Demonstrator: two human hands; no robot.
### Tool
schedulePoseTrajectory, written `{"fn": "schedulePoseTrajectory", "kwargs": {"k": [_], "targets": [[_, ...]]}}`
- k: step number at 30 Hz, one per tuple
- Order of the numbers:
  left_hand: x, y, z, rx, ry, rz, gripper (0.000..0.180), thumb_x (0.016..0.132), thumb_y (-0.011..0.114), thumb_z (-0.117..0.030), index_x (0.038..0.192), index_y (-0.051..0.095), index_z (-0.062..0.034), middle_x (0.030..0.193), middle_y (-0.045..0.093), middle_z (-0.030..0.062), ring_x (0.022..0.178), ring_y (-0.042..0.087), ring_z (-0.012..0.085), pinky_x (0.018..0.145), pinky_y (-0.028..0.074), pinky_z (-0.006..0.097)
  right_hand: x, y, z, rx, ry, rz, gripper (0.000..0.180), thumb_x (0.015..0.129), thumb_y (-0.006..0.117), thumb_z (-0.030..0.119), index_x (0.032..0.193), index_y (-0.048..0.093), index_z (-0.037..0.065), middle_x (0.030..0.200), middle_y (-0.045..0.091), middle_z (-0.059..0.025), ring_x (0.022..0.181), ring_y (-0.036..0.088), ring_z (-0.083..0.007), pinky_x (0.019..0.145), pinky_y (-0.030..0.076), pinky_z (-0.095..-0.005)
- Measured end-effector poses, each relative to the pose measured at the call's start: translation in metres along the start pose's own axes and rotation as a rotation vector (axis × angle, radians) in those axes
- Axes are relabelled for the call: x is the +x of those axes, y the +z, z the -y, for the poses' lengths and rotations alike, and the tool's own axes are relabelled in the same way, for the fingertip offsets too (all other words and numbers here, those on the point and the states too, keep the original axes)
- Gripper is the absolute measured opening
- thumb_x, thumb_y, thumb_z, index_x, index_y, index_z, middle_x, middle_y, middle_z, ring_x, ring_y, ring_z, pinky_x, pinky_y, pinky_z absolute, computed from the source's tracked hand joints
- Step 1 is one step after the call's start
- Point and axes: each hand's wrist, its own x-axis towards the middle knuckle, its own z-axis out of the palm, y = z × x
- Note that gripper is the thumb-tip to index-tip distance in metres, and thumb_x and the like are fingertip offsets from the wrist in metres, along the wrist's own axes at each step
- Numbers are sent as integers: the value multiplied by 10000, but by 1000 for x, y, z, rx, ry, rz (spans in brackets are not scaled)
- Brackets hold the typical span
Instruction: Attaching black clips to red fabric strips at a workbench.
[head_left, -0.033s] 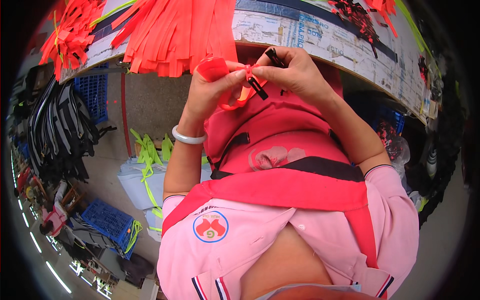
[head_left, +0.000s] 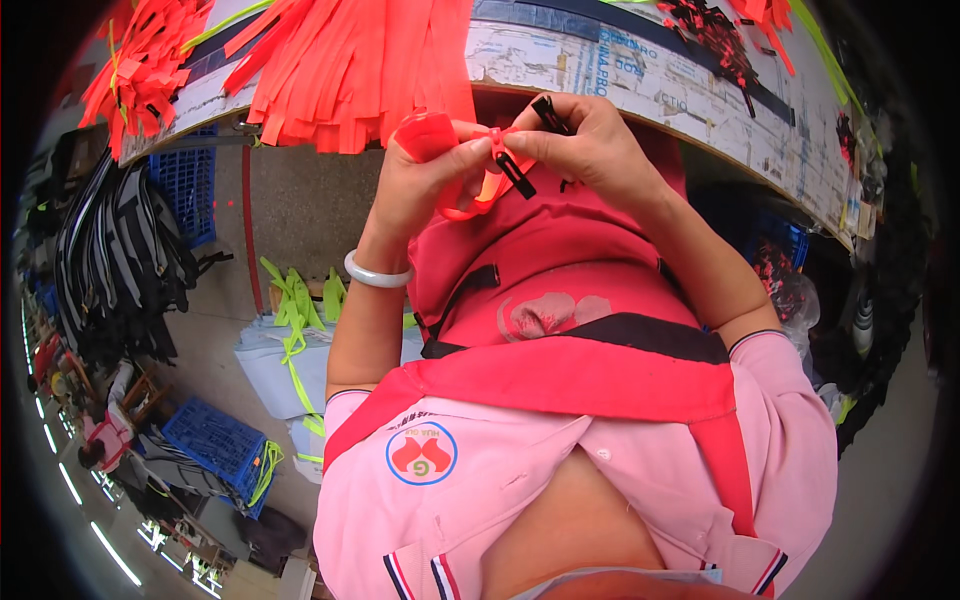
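A long workbench [head_left: 640,70] covered in printed paper runs across the far side. Heaps of flat orange fabric strips [head_left: 340,70] lie on its left part and hang over the near edge. Small black plastic clips with orange tags [head_left: 715,35] lie at its far right.

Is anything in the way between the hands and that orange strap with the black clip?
Nothing visible. The left hand and right hand both pinch the orange strap directly, the black clip sitting between their fingertips. The pile of orange straps lies apart on the table.
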Motion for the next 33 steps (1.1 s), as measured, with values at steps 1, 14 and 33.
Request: {"fn": "schedulePoseTrajectory", "kwargs": {"k": [1,14,33], "targets": [[-1,1,1,0,3,-2,162,890,648,-82,996,665,38,707,629,38,541,563,86,482,430,210,-1,2,1,54,11,-35,224,857,715,232,900,668,17,692,570,34,569,450,-11,488,343,-184],[-13,14,17,273,254,-94,95,862,677,-46,943,692,1,723,612,4,593,531,40,519,407,205,-7,18,-13,-108,-395,-76,159,837,709,61,962,638,-7,885,610,-18,779,571,-56,653,476,-200],[-15,12,15,473,473,4,179,821,629,32,992,681,22,865,637,82,703,580,118,605,447,229,-9,23,-11,-313,-677,-73,176,777,710,-41,923,618,-6,824,580,-71,715,587,-125,601,473,-252]]}}
